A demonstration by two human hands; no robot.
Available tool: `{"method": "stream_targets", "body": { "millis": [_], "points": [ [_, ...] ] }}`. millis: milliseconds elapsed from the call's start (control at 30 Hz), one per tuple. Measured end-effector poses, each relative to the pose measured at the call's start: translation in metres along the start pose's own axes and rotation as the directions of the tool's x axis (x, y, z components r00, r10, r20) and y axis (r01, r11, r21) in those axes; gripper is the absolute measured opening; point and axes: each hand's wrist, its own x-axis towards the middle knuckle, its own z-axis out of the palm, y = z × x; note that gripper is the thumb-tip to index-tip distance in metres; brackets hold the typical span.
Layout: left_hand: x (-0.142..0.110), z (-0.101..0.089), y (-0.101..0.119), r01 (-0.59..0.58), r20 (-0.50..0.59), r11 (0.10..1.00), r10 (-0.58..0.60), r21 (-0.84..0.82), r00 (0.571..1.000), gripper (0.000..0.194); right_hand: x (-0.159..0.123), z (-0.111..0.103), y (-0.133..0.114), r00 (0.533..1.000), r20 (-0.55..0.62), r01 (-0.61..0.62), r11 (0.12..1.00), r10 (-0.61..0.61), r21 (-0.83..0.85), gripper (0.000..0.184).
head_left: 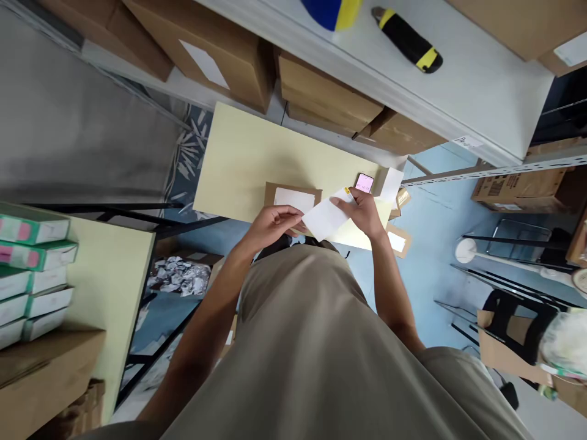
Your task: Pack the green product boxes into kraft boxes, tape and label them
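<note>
My right hand (364, 215) pinches a white paper sheet (325, 218) by its right end, thumb lying on top. A small yellow mark shows at the sheet's upper right corner. At the sheet's left corner, my left hand (276, 225) has its thumb and fingertips closed on the edge. Just beyond my left hand lies a small cardboard box (270, 194) with a white label (294, 198) on its upper face. The sheet is tilted above the near edge of a pale yellow table (238, 159).
A phone (364, 183) and a white box (389, 184) stand at the table's right end. Above runs a shelf (468, 91) holding a black-and-yellow cutter (407, 40). Cardboard boxes (330, 91) line the back. Green-and-white cartons (50, 255) are stacked on the left. Crumpled paper (180, 276) fills a box below.
</note>
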Motion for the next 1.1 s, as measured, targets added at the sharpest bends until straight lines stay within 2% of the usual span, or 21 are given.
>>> {"method": "stream_targets", "body": {
  "millis": [167,367,467,533,667,800,967,1033,1100],
  "points": [
    [-0.011,-0.033,-0.002,-0.042,0.049,0.999,0.041,0.034,0.998,0.056,-0.001,0.029,-0.013,1.0,-0.003,-0.017,0.999,0.017,-0.038,0.051],
    [-0.015,-0.059,-0.003,-0.05,0.117,0.998,0.047,0.024,0.992,0.054,0.008,0.067,-0.006,0.999,-0.013,-0.05,0.99,0.049,-0.129,0.043],
    [-0.015,-0.067,-0.007,-0.048,0.103,0.999,0.047,0.016,0.994,0.057,0.006,0.093,-0.007,0.985,-0.16,0.009,0.949,-0.063,-0.315,0.035],
    [-0.014,-0.072,-0.01,-0.042,0.089,0.999,0.04,0.023,0.995,0.061,-0.002,0.109,-0.013,0.975,-0.166,0.069,0.917,-0.145,-0.393,0.028],
    [-0.012,-0.085,-0.016,-0.042,0.083,0.998,0.039,0.043,0.996,0.068,-0.024,0.133,-0.033,0.987,0.021,0.159,0.938,-0.16,-0.309,0.028],
    [-0.011,-0.097,-0.019,-0.056,0.104,0.997,0.05,0.051,0.993,0.065,-0.03,0.149,-0.045,0.988,-0.03,0.136,0.94,-0.153,-0.311,0.031],
    [-0.012,-0.107,-0.013,-0.101,0.137,0.982,0.079,0.16,0.987,0.053,-0.02,0.162,-0.043,0.992,-0.039,0.107,0.951,-0.124,-0.291,0.025],
    [-0.01,-0.118,-0.011,-0.13,0.12,0.961,0.103,0.244,0.987,0.048,-0.016,0.161,-0.04,0.994,-0.065,0.074,0.97,-0.092,-0.233,0.025],
    [-0.004,-0.139,-0.01,-0.145,0.068,0.93,0.13,0.339,0.989,0.043,-0.015,0.156,-0.037,0.992,-0.116,0.024,0.988,-0.042,-0.153,0.029]
  ]
}}
